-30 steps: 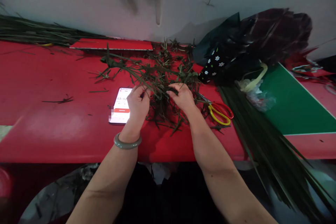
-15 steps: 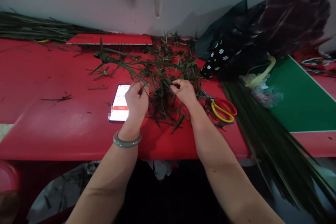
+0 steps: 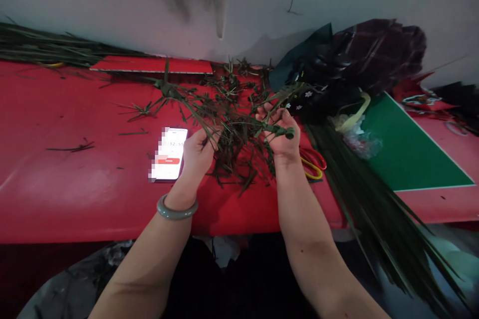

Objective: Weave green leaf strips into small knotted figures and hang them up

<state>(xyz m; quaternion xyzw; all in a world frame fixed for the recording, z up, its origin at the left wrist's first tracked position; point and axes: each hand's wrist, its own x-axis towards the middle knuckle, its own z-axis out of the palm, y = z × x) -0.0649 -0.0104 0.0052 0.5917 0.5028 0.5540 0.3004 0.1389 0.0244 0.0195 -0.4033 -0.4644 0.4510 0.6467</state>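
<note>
My left hand [image 3: 200,152] is closed around thin green leaf strips beside the phone [image 3: 174,157]. Those strips run up and left to a knotted leaf piece [image 3: 170,90] with a pointed tip. My right hand [image 3: 286,142] is turned palm up, its fingers partly curled. Across that palm lies a woven leaf piece [image 3: 275,129] with a small coil at its near end and longer blades fanning out behind. Whether the two leaf pieces join is hidden in the tangle. Under and between my hands is a heap of leaf scraps [image 3: 239,144].
Scissors with red and yellow handles [image 3: 314,162] lie partly behind my right wrist. Long leaf blades [image 3: 359,189] hang over the front edge of the red table [image 3: 93,199]. Dark plastic bags [image 3: 348,60] and a green board [image 3: 404,154] are at right; a leaf bundle [image 3: 56,42] lies back left.
My right hand has rolled from a palm-down pinch to palm up and moved right, with the coiled woven piece now showing on it. My left hand keeps its hold; the view has shifted slightly.
</note>
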